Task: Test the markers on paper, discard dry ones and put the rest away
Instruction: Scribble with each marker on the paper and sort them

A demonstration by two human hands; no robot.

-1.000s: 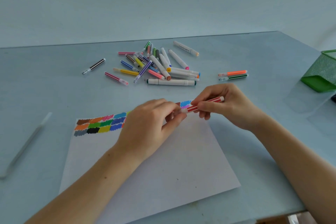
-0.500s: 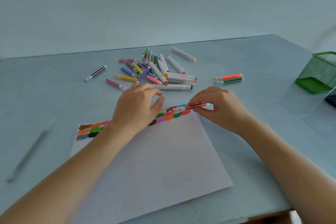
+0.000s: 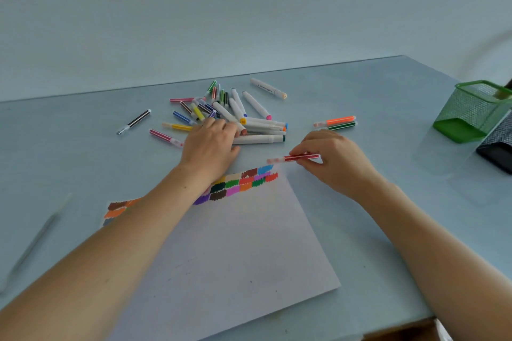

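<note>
My right hand (image 3: 336,159) fingers pinch a capped red-striped marker (image 3: 297,158); my left hand (image 3: 212,144) fingers lie loosely flat on the marker pile (image 3: 235,115). Green mesh holder (image 3: 471,111): contents unclear.

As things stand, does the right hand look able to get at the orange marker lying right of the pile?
Probably yes: the orange marker lies just beyond the right hand with bare table between, though that hand already holds a red marker.

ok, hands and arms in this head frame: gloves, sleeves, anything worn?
Nothing worn that shows. The left hand and right hand are bare, no gloves, rings or watch visible. Both forearms are bare to the frame edge, no sleeves in view.
</note>
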